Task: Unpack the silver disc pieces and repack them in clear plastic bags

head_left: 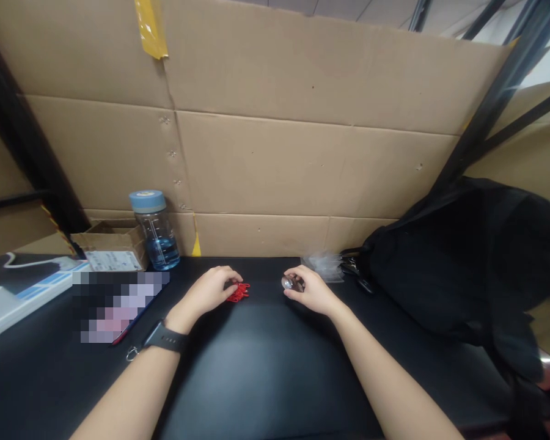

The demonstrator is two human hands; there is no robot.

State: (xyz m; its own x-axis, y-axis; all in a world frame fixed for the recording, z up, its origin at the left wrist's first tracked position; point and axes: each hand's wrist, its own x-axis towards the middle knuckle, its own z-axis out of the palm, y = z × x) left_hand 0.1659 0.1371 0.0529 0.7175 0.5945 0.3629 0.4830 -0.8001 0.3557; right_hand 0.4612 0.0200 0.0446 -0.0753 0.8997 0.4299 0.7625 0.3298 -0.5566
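My left hand point(211, 289), with a dark watch on its wrist, is over a small bunch of thin red cords point(239, 292) on the black tabletop. Its fingers and thumb curl around the near side of the bunch. To the right of it, my right hand point(315, 292) grips a small rounded thing point(288, 283) between thumb and fingers. That thing looks shiny and clear at its left end and dark brown behind; its exact kind does not show. The fingers cover part of it.
Behind the right hand lie clear plastic bags point(325, 267). A black backpack point(458, 269) fills the right side. At left are a water bottle point(162, 247), a small cardboard box point(112, 241), a blurred-out phone-like slab point(123, 308) and a white power strip point(32, 299). Cardboard point(266, 159) walls the back.
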